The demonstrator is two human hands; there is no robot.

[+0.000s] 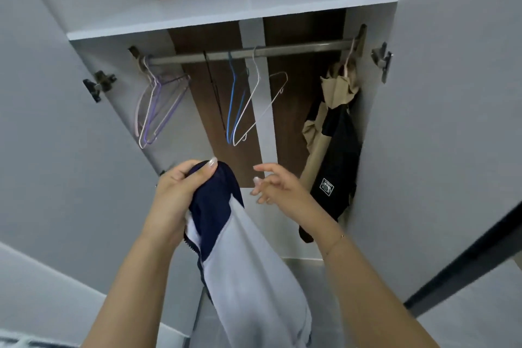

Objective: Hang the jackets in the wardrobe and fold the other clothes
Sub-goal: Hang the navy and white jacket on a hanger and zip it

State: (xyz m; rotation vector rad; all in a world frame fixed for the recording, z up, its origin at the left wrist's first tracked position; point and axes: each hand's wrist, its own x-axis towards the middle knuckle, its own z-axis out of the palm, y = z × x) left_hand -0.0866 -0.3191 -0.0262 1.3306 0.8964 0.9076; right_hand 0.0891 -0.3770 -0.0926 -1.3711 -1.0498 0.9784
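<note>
Left hand (180,192) grips the jacket (243,257) by its bunched collar; right hand (278,185) is spread, empty, below the hangers (243,104). Risk: one-handed hold slips, jacket drops.

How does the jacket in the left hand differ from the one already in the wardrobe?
The navy and white jacket has no hanger and is gripped by the left hand; the black and tan jacket hangs from a hanger on the rail. The first sits outside the wardrobe, the second at the rail's right end. Both droop loosely.
</note>
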